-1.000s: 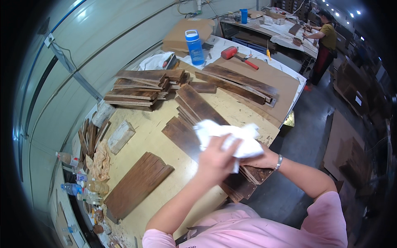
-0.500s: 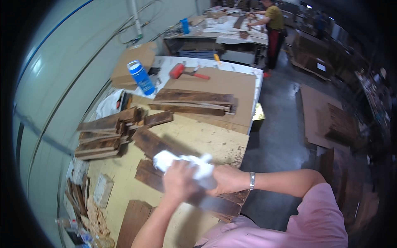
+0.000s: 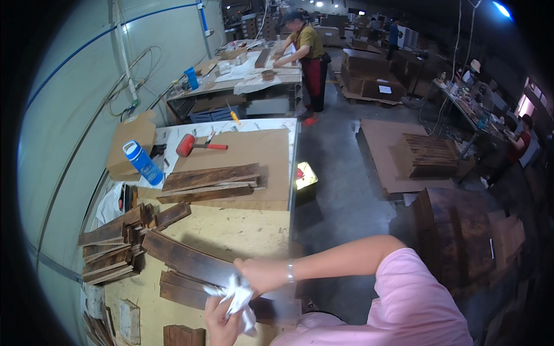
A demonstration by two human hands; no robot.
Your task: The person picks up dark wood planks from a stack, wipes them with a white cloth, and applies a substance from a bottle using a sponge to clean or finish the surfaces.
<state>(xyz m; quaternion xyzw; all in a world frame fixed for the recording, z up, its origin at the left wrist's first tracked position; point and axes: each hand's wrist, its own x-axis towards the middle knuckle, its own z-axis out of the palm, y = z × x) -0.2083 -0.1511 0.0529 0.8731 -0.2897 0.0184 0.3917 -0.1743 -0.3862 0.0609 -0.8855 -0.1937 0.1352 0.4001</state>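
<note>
Both hands are closed on a crumpled white cloth. My left hand grips its near side, close to the lower edge of the view. My right hand, with a metal bracelet at the wrist, is closed at the cloth's upper end; its fingertips are partly hidden. Beneath them lies a long dark-stained wooden board, slanting across the worktable. Just nearer to me are more dark boards, side by side and partly covered by the hands and cloth.
Short wood pieces are piled at the left. Further back lie stacked boards, a red mallet and a blue bottle. A co-worker stands at another bench. Right of the table, a pallet stack stands on the floor.
The view has swung up and to the right, showing more of the room. The hands, earlier pressed close together over the bunched cloth, are now further apart, the left one nearer to me.
</note>
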